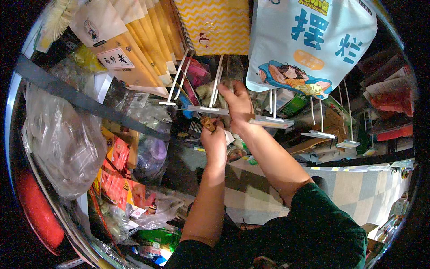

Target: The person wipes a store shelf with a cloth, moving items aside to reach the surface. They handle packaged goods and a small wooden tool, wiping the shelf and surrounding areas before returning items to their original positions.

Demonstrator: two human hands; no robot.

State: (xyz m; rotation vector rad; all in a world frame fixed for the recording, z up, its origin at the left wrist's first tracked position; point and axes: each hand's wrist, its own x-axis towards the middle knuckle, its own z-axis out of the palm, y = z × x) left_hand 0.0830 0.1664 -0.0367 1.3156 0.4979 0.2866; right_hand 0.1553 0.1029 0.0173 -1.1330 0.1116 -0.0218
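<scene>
Both arms reach up to white metal display hooks [216,84] with clear label holders [208,110] on their ends. My left hand [215,132] is just below one holder, fingers closed on a small brown item [208,123] whose kind is unclear. Beside it is a black comb-like thing [196,125]. My right hand [241,104] is higher, right of the hook, its thumb and fingers curled close to the prongs. A greyish-beige item [205,95] lies behind the hook. Whether the right fingers grip anything is hidden.
Yellow-and-white packets [141,43], a yellow zigzag-patterned pack [213,27] and a light-blue printed bag [309,47] hang above the hands. A dark strap [90,97] crosses the left side before a clear plastic bag [63,134]. More hooks [321,116] project at right, above a checkered floor [352,191].
</scene>
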